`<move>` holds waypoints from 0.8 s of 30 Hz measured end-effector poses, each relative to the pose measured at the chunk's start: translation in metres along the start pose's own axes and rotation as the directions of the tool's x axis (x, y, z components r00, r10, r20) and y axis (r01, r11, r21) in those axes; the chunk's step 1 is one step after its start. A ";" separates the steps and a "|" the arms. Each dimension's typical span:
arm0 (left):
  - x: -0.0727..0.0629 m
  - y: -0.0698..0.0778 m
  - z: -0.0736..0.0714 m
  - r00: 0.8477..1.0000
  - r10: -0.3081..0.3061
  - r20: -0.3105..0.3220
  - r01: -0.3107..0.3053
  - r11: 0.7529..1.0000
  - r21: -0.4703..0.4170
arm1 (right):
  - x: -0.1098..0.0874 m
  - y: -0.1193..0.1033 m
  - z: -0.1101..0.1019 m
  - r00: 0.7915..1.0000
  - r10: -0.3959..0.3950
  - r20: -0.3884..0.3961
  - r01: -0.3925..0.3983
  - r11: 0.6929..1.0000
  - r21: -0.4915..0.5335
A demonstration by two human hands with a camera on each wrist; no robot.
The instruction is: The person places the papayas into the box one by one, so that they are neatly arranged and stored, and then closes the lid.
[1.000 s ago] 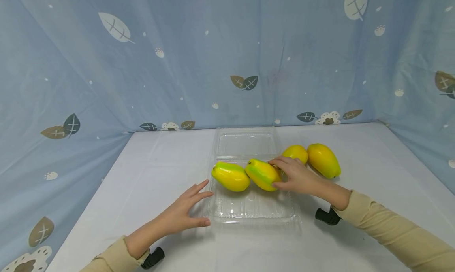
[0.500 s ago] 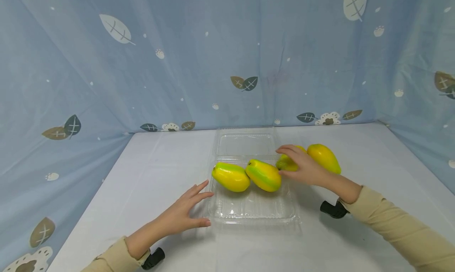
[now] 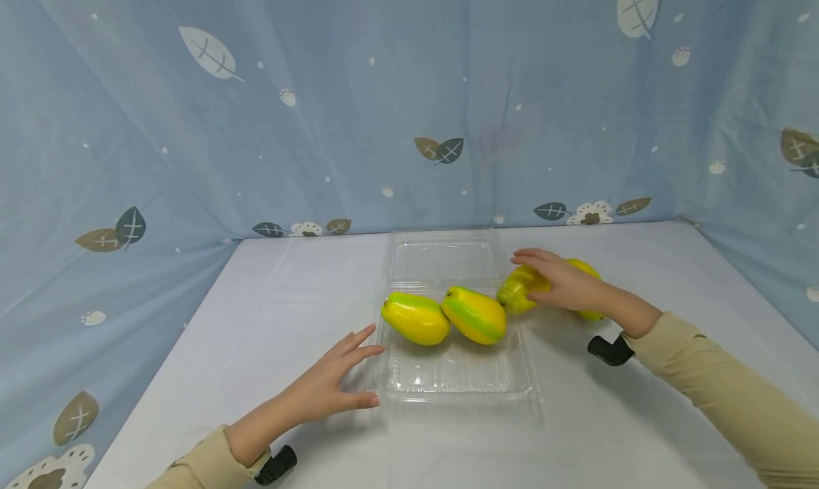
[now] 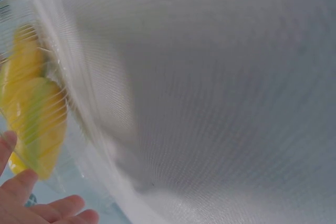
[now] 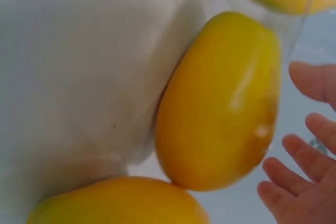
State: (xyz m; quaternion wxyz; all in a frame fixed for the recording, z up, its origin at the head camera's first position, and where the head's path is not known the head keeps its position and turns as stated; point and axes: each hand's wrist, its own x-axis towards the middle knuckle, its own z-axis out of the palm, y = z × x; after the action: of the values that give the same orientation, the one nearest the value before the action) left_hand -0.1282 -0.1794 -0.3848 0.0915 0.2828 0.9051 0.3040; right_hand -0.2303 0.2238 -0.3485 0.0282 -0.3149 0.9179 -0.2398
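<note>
In the head view my left hand (image 3: 326, 379) lies beside the left rim of a clear plastic clamshell box (image 3: 457, 372), its fingers spread and holding nothing. Two yellow-green papayas (image 3: 416, 320) sit side by side in the box's base. My right hand (image 3: 569, 283) hovers over a third papaya (image 3: 517, 290), which lies at the box's right edge. In the right wrist view, relaxed, parted fingers (image 5: 302, 156) stand alongside that papaya (image 5: 220, 103) without curling round it. The fourth papaya (image 3: 584, 266) lies farther right, partly hidden behind the right hand.
The box's lid (image 3: 444, 260) lies folded back toward the rear. A white cloth (image 3: 288, 283) covers the table. Behind it hangs a blue leaf-patterned curtain (image 3: 358, 119). Black wrist mounts (image 3: 611, 350) show under both sleeves.
My right hand has left the second papaya in the box and moved right and back, over the third one. The left hand stays where it was.
</note>
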 end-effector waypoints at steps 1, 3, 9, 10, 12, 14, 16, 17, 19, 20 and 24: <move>0.000 0.000 0.000 1.000 0.000 -0.001 0.000 1.000 0.000 | 0.000 0.002 0.000 1.000 0.003 0.012 -0.003 1.000 -0.010; 0.000 0.000 0.000 1.000 -0.002 -0.003 0.002 1.000 -0.003 | 0.001 0.006 0.002 0.999 0.012 0.032 -0.011 0.999 -0.030; -0.001 0.000 0.000 1.000 -0.017 -0.005 0.017 1.000 -0.009 | 0.003 0.012 0.005 0.998 0.039 0.055 -0.036 0.997 -0.066; -0.001 -0.001 0.000 1.000 -0.015 -0.005 0.015 1.000 -0.008 | 0.003 0.012 0.005 0.998 0.042 0.055 -0.038 0.997 -0.072; -0.001 -0.001 0.000 1.000 -0.010 -0.003 0.010 1.000 -0.006 | 0.003 0.013 0.006 0.998 0.041 0.055 -0.036 0.996 -0.087; -0.001 -0.001 0.000 1.000 -0.008 -0.001 0.008 1.000 -0.005 | 0.003 0.014 0.006 0.998 0.034 0.053 -0.028 0.994 -0.102; -0.001 -0.001 0.000 1.000 -0.010 0.000 0.010 1.000 -0.006 | 0.003 0.016 0.006 0.998 0.025 0.052 -0.019 0.993 -0.113; -0.001 -0.001 0.000 1.000 -0.013 0.001 0.013 1.000 -0.007 | 0.003 0.016 0.006 0.999 0.018 0.051 -0.012 0.993 -0.118; -0.001 -0.001 0.000 1.000 -0.015 -0.001 0.015 1.000 -0.007 | 0.002 0.018 0.006 0.999 0.011 0.052 -0.004 0.992 -0.124; -0.001 -0.001 0.000 1.000 -0.016 -0.001 0.016 1.000 -0.005 | 0.001 0.019 0.006 0.999 0.008 0.053 -0.001 0.992 -0.128; -0.001 0.000 0.000 1.000 -0.016 0.002 0.016 1.000 -0.003 | 0.001 0.022 0.007 0.998 -0.009 0.054 0.017 0.990 -0.143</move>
State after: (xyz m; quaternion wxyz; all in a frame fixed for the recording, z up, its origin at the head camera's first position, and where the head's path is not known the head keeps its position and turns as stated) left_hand -0.1275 -0.1804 -0.3848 0.0951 0.2758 0.9068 0.3044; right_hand -0.2417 0.2354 -0.3641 0.0286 -0.3284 0.9296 -0.1651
